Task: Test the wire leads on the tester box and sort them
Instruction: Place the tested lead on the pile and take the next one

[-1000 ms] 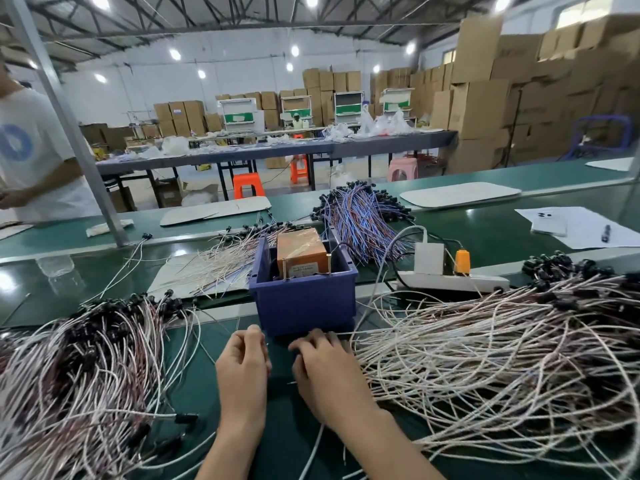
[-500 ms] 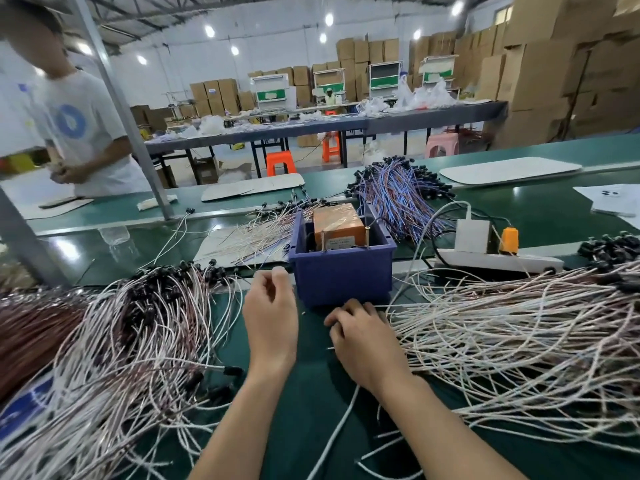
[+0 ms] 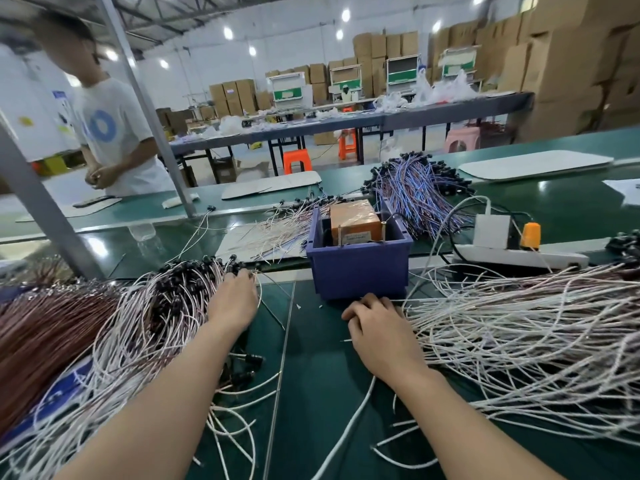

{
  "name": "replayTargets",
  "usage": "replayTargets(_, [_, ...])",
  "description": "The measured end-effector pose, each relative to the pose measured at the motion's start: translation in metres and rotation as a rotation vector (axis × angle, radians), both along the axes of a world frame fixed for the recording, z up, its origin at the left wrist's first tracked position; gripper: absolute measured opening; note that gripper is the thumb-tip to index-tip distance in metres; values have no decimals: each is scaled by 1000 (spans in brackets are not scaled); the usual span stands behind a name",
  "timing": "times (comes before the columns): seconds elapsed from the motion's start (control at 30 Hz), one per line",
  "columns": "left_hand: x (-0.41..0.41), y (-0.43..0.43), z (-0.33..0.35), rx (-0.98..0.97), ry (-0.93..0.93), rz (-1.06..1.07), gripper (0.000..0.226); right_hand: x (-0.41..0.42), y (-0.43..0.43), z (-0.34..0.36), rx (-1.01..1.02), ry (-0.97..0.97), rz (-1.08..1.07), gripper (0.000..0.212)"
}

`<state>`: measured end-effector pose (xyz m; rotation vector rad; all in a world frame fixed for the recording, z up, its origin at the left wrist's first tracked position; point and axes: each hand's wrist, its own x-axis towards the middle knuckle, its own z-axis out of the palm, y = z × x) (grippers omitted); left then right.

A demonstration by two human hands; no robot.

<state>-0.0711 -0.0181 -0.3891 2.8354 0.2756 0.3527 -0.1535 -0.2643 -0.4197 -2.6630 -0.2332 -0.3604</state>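
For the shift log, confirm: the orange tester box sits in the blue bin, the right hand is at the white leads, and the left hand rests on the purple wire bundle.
In the head view the left hand rests on the black-tipped lead pile at left, not the purple wire bundle behind the blue bin. Tester box and right hand are as stated.

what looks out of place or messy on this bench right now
A few stray leads with black ends lie loose on the green belt beside the left pile. Tiny white scraps sit before the blue bin. Nothing looks damaged.
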Motion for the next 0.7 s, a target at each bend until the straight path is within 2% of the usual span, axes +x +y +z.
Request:
replayTargets(0.1, [12, 1, 3, 2, 53, 4, 43, 1, 0, 0, 4, -6, -5, 29])
replayTargets(0.23, [26, 1, 4, 21, 149, 45, 43, 2, 1, 0, 10, 0, -3, 29])
replayTargets(0.33, [32, -3, 3, -77, 131, 114, 38, 3, 1, -1, 10, -2, -1, 28])
replayTargets(0.4, [36, -5, 4, -221, 97, 160, 32, 3, 0, -1, 12, -6, -1, 28])
replayTargets(0.57, [26, -11, 27, -686, -227, 248, 32, 2, -1, -2, 29, -22, 3, 28])
replayTargets(0.7, [-1, -37, 63, -813, -550, 71, 21, 2, -2, -1, 129, -39, 1, 27])
